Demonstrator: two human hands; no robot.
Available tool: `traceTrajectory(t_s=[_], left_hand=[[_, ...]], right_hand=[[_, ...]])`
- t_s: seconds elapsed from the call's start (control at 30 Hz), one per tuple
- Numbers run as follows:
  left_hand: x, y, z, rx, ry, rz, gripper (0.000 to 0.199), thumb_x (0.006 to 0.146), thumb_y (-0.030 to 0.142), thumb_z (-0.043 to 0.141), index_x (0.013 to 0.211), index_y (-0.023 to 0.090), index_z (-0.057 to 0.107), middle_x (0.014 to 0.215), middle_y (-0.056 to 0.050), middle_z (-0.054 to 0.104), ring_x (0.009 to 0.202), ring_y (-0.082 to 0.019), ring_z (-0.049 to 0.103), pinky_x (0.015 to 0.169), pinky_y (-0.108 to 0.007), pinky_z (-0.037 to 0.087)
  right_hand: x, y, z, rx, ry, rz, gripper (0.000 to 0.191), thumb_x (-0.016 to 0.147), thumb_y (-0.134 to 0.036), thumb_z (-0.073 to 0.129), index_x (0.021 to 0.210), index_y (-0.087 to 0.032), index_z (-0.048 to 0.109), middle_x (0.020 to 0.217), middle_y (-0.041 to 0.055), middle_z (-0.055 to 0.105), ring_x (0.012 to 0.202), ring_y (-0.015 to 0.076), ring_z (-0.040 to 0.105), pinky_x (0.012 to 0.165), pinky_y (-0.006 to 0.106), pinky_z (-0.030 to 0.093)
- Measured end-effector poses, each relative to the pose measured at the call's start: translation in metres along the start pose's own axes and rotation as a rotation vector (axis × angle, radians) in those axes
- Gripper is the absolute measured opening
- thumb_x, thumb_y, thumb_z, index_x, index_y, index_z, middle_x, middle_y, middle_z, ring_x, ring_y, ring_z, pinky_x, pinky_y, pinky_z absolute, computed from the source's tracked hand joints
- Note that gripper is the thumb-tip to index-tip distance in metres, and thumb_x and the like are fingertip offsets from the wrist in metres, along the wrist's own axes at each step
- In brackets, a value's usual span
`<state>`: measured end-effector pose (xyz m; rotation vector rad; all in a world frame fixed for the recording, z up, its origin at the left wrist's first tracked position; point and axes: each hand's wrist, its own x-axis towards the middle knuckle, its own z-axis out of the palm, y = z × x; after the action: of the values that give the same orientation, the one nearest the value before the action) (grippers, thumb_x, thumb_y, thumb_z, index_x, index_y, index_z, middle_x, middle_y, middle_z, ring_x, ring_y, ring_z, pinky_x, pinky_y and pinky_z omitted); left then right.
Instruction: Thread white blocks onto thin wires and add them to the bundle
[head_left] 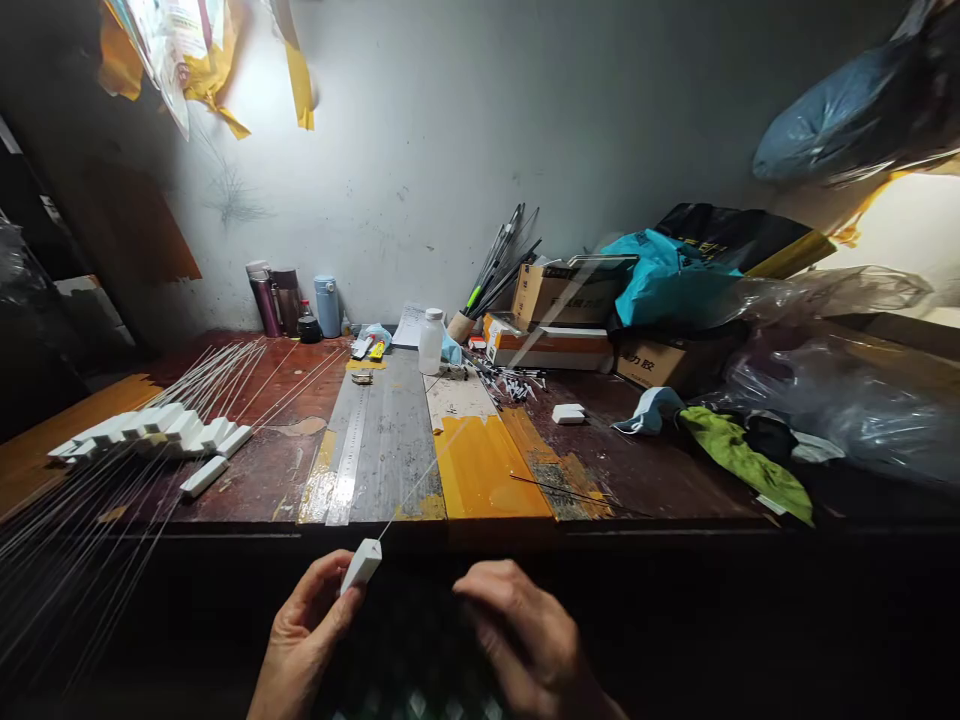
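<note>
My left hand (pixel 311 620) grips a small white rectangular block (pixel 363 565) between thumb and fingers, just in front of the table edge. From the block's upper end a thin pale rod (pixel 420 482) slants up to the right over the table. To the right, apart from the block, my right hand (pixel 521 630) is closed with its fingers curled together. What those fingers hold, if anything, is hidden. At the left of the table lies a pile of similar white blocks (pixel 184 425) with thin rods, and a single block (pixel 204 477) rests in front of it.
A metal ruler (pixel 348 450) lies along the grey strip. Behind stand a clear bottle (pixel 430 345), a blue flask (pixel 327 308) and cardboard boxes (pixel 551 345). Small black and white pieces (pixel 517 385) are scattered near white blocks (pixel 568 413). A green cloth (pixel 742 460) lies right.
</note>
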<state>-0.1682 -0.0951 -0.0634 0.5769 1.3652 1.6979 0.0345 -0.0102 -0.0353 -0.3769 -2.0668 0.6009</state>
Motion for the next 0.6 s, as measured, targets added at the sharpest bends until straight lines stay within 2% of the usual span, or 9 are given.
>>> traceTrajectory(t_s=[0.13,0.27,0.37,0.47,0.53,0.6], left_hand=[[0.006,-0.003,-0.009,0.009,0.023,0.039,0.044,0.060,0.040,0.082,0.097,0.020,0.070,0.095,-0.006,0.072,0.091,-0.027,0.066,0.072,-0.027,0.053],[0.007,-0.002,-0.013,0.061,0.032,0.055,0.044,0.061,0.042,0.081,0.097,0.020,0.070,0.096,-0.005,0.074,0.097,-0.027,0.065,0.077,-0.026,0.053],[0.005,0.001,-0.012,0.070,0.043,0.067,0.044,0.062,0.043,0.081,0.097,0.019,0.070,0.097,-0.006,0.074,0.102,-0.029,0.064,0.081,-0.030,0.054],[0.003,0.006,-0.012,0.073,0.086,0.093,0.046,0.058,0.046,0.082,0.093,0.018,0.071,0.095,-0.006,0.075,0.101,-0.032,0.064,0.078,-0.032,0.056],[0.000,0.011,-0.015,0.098,0.096,0.093,0.047,0.056,0.047,0.083,0.091,0.018,0.071,0.093,-0.007,0.075,0.100,-0.034,0.065,0.074,-0.033,0.057],[-0.003,0.017,-0.020,0.129,0.088,0.072,0.049,0.056,0.047,0.083,0.094,0.019,0.071,0.092,-0.006,0.076,0.101,-0.035,0.064,0.072,-0.034,0.058]], right_hand=[[0.023,0.022,-0.019,-0.213,0.109,0.214,0.014,0.090,-0.017,0.052,0.100,-0.022,0.061,0.090,0.0040,0.067,0.084,0.0173,0.065,0.076,0.025,0.051],[0.061,0.057,-0.017,-0.326,-0.005,0.321,0.017,0.091,-0.021,0.049,0.096,-0.019,0.065,0.091,0.0056,0.070,0.085,0.0199,0.066,0.076,0.029,0.052],[0.090,0.081,-0.005,-0.384,-0.094,0.343,0.020,0.090,-0.018,0.050,0.097,-0.018,0.068,0.098,0.0074,0.072,0.091,0.0212,0.067,0.081,0.031,0.052],[0.111,0.095,0.007,-0.416,-0.123,0.329,0.020,0.088,-0.015,0.053,0.095,-0.021,0.071,0.098,0.0061,0.073,0.092,0.0213,0.068,0.084,0.031,0.052],[0.117,0.098,0.008,-0.445,-0.114,0.320,0.022,0.087,-0.013,0.053,0.098,-0.022,0.071,0.104,0.0070,0.071,0.098,0.0222,0.066,0.088,0.032,0.050],[0.116,0.097,0.000,-0.477,-0.079,0.319,0.027,0.088,-0.013,0.051,0.108,-0.020,0.067,0.116,0.0091,0.067,0.108,0.0227,0.061,0.095,0.034,0.046]])
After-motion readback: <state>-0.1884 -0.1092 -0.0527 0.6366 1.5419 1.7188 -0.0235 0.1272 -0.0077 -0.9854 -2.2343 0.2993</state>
